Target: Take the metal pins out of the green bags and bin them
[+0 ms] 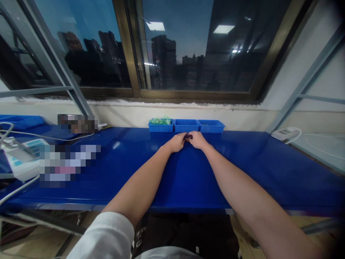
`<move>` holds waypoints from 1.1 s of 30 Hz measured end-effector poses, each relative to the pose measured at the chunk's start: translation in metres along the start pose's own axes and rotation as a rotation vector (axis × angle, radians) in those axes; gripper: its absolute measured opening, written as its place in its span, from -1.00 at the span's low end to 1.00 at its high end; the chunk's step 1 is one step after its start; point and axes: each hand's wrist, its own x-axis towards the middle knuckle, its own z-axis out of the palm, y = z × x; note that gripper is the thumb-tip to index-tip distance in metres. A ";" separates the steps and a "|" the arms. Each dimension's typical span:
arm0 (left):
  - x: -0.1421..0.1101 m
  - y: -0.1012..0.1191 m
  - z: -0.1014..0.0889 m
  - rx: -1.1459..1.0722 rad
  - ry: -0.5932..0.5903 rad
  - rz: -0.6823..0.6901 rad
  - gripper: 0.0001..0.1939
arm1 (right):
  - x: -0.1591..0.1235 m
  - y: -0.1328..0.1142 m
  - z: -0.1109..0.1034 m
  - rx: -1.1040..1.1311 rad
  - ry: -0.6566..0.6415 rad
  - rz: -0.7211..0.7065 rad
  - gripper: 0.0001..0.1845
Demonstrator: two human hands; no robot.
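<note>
Because I am watching from far off, through the head camera alone, I judge the small dark piece (188,137) mostly by how it is held. It sits between the left hand (178,142) and the right hand (197,140), at the far side of the blue table (188,176), just in front of the middle blue tray (186,128). The fingers of both hands are bent and closed in on it from opposite sides; I cannot tell whether it touches the tabletop.

I would expect it to be light, since fingertips alone seem enough for it. Whether it is stiff or soft I cannot tell (the hands cover most of it, and the view is blurred). Its small size makes it easy to drop, so I would pinch it lightly by its two ends, leaving the middle uncovered, and would not squeeze hard in case it is fragile. Any slickness of its surface is beyond what I can see. To the left is a tray (161,128) with thin green material (161,121); to the right, another blue tray (212,129).
</note>
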 end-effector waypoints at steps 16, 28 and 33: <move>-0.004 0.009 -0.009 0.130 -0.067 -0.070 -0.66 | -0.002 0.000 -0.002 0.052 0.147 0.009 -0.82; 0.001 0.005 -0.011 0.116 0.275 -0.074 -0.77 | 0.000 -0.010 -0.007 0.049 0.262 0.028 -0.61; 0.000 0.005 -0.012 0.121 0.280 -0.074 -0.78 | -0.001 -0.008 -0.009 0.079 0.267 0.075 -0.54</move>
